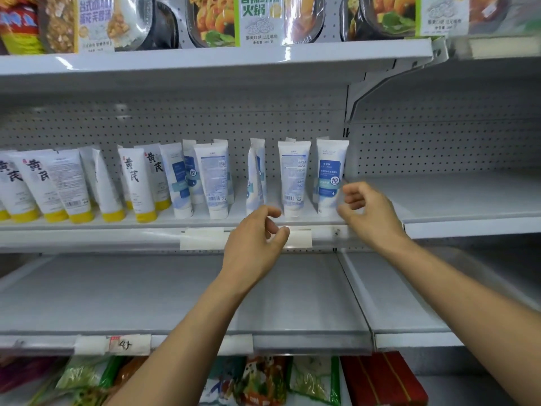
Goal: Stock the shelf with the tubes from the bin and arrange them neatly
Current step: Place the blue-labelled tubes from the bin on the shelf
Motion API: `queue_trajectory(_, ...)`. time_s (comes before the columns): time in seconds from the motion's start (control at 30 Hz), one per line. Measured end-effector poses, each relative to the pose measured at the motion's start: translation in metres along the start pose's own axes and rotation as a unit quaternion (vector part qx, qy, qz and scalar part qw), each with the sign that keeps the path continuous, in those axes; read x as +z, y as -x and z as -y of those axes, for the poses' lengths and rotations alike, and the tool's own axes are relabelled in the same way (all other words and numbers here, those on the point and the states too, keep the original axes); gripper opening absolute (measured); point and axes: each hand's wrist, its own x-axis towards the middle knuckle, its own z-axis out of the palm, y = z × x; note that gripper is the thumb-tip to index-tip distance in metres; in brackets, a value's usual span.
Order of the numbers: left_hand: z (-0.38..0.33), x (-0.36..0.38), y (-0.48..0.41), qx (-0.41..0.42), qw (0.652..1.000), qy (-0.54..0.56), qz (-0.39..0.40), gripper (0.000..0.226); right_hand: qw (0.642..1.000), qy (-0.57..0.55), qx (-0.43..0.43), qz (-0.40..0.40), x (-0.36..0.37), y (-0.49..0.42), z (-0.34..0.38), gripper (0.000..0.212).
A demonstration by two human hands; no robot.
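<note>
Several white tubes stand cap-down on the middle shelf (87,225). The tubes on the left have yellow caps (137,183) and black characters. Those to the right carry blue labels (212,180). The rightmost blue-label tube (330,177) stands at the shelf's right end, beside another tube (292,177) turned back-side out. My left hand (257,238) hovers in front of the shelf edge, fingers curled and apart, holding nothing. My right hand (366,212) is just right of the rightmost tube, fingers loosely apart, empty. No bin is in view.
The shelf above holds packaged hotpot meals (257,22). The shelf below (175,294) is bare, with price tags (128,344) on its edge. Bagged snacks (263,382) lie lower down. The shelf bay on the right (453,194) is bare.
</note>
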Motion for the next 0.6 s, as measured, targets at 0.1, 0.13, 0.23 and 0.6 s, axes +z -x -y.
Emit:
queue_trajectory(0.1,0.006,-0.009,0.032,-0.015,1.0,0.0,-0.003,0.022,0.994,0.071,-0.069,0.045,0.005,0.04,0.01,0.031)
queue_trajectory(0.13,0.01,-0.013,0.043,-0.017,1.0,-0.006,-0.004,0.022,0.989,0.098,-0.089,0.07,0.009,0.052,0.014,0.03)
queue_trajectory(0.23,0.029,-0.028,0.079,-0.038,0.999,-0.036,-0.005,0.023,0.964,0.165,-0.148,0.149,0.03,0.083,0.03,0.029)
queue_trajectory(0.6,0.156,-0.157,0.185,-0.192,0.969,-0.149,0.036,0.025,0.881,0.153,-0.26,0.364,0.198,0.159,0.124,0.027)
